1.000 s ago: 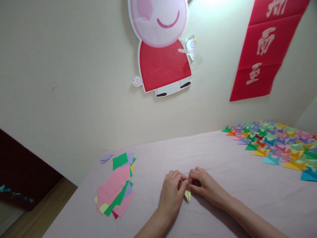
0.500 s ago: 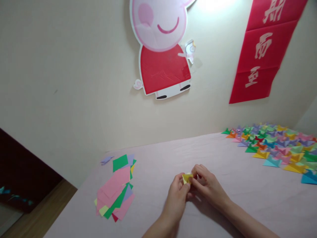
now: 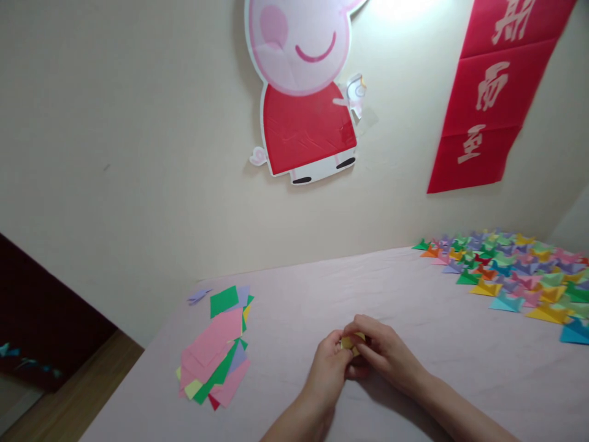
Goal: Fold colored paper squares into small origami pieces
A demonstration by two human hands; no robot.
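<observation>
A small piece of folded yellow paper (image 3: 352,341) is between my two hands, low in the middle of the head view. My left hand (image 3: 329,368) grips its left side, with the thumb and fingers closed on it. From the right, my right hand (image 3: 384,347) pinches the same paper, its fingers bent over the top and the thumb in front. The fingers cover much of the paper, so its exact folded shape is hidden.
Loose sheets of coloured paper (image 3: 216,344) lie in a spread pile to the left on the pale pink cloth (image 3: 294,307). Rows of folded paper figures (image 3: 519,270) stand at the far right. Behind is a wall with a pig cutout (image 3: 308,129) and a red banner (image 3: 483,98).
My right hand's fingers have closed over the top of the yellow paper, which shows less than before. Both hands have shifted slightly, and the paper sits a little lower.
</observation>
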